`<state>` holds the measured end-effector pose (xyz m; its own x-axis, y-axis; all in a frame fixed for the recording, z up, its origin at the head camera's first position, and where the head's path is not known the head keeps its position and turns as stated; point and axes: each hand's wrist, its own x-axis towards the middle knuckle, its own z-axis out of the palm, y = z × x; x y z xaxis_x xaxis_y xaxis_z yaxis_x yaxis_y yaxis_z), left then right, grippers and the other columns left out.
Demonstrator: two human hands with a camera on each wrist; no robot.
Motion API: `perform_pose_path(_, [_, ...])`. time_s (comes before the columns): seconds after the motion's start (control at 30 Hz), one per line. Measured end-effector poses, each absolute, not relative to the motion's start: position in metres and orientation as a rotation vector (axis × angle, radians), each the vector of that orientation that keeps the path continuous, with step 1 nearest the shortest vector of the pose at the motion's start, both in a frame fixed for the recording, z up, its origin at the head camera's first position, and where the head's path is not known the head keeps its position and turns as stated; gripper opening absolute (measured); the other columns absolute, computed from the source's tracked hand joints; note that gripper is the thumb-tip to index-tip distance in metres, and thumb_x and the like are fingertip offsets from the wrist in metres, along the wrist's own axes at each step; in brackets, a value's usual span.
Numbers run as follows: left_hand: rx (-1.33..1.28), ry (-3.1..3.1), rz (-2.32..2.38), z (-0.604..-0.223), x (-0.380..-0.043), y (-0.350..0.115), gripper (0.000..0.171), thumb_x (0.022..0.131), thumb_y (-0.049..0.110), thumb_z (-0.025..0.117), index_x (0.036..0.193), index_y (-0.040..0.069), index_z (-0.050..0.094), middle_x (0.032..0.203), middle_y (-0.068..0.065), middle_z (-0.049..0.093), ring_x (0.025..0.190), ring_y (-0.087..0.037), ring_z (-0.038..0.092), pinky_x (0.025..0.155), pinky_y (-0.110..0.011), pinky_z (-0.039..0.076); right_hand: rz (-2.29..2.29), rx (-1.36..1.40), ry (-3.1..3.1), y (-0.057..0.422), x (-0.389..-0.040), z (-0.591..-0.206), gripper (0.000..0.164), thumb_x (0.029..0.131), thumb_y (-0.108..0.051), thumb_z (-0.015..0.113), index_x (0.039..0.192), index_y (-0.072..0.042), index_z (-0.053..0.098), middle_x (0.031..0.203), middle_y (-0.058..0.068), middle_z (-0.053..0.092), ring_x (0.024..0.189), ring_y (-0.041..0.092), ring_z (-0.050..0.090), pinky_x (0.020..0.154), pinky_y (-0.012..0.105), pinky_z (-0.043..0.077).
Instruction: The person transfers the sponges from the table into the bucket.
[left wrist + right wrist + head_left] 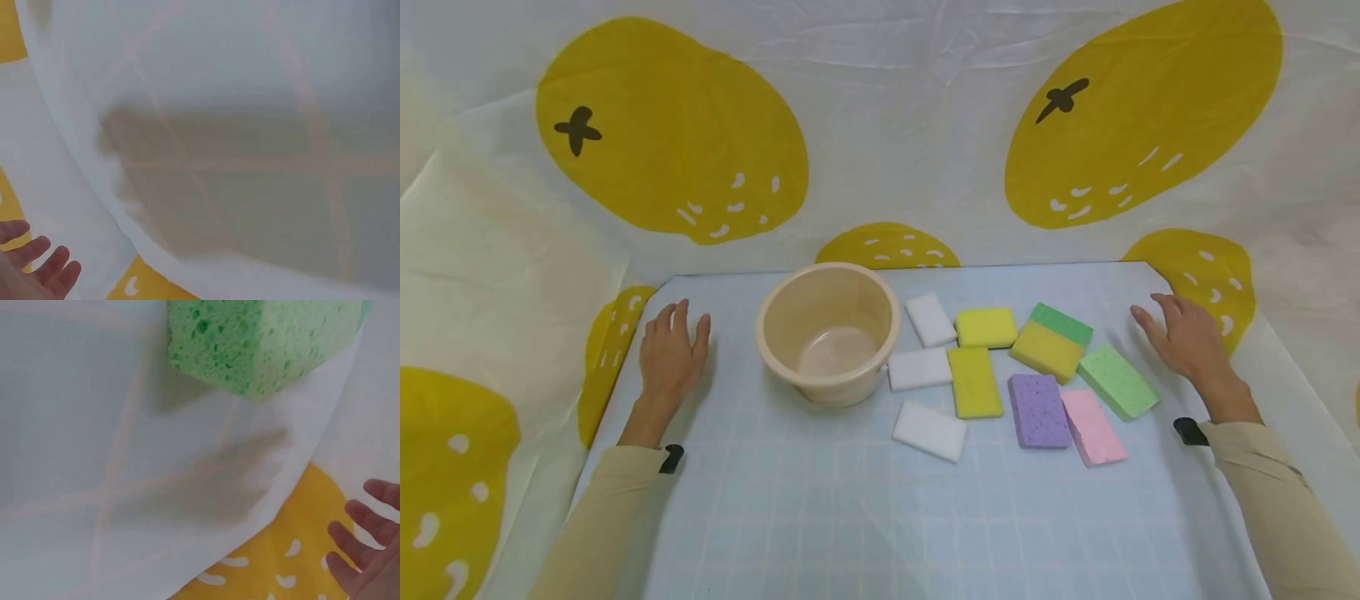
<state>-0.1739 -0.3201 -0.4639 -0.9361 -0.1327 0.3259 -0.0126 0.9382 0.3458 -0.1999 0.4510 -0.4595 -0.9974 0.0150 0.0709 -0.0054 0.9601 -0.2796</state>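
Observation:
My left hand (672, 354) is held over the table's left side, fingers loosely spread and holding nothing; a beige basin (762, 342) stands to its right. At the right side my right hand (1191, 342) hovers with relaxed fingers, also holding nothing. Nearest to it lies a light green sponge (1118, 382), whose pores show large in the right wrist view. Left of that are a green-and-yellow sponge (1052, 342), a purple sponge (1040, 411) and a pink sponge (1093, 427). Two yellow sponges (975, 382) and three white sponges (930, 431) lie between these and the basin.
A pale blue gridded cloth (820, 500) covers the table. White fabric with large yellow fruit prints (677, 125) hangs behind and at both sides. Each wrist carries a small black device (672, 458) at the sleeve cuff.

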Motion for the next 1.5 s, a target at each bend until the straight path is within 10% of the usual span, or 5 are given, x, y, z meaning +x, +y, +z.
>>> perform_pose_path(0.77, [0.106,-2.543,-0.788,-0.43,-0.163,-0.273,0.053,0.111,0.038,0.038,0.134,-0.005,0.06,0.12,-0.026,0.063,0.099,-0.04,0.058,0.082,-0.057,0.052,0.635,0.085,-3.041,0.424,-0.209,-0.437,0.07,0.109,-0.047,0.042,0.145,0.013,0.04,0.144,0.041,0.038,0.131,0.058,0.032,0.111,0.076,0.026])
perform_pose_path(1.23, [-0.01,-2.361,-1.089,-0.412,-0.145,-0.239,0.042,0.111,0.028,0.047,0.124,-0.007,0.068,0.109,-0.022,0.068,0.088,-0.029,0.062,0.069,-0.01,0.043,0.764,0.303,-2.98,0.401,-0.22,-0.443,0.047,0.107,-0.02,0.057,0.136,0.015,0.049,0.133,0.04,0.049,0.118,0.056,0.048,0.099,0.073,0.04])
perform_pose_path(1.5, [0.031,-2.337,-1.402,-0.405,-0.137,-0.226,0.041,0.109,0.033,0.051,0.124,0.0,0.07,0.106,-0.016,0.07,0.078,-0.018,0.065,0.061,-0.012,0.054,0.788,0.405,-2.998,0.386,-0.223,-0.443,0.042,0.105,-0.015,0.06,0.132,0.016,0.053,0.129,0.039,0.054,0.115,0.056,0.051,0.096,0.072,0.043])
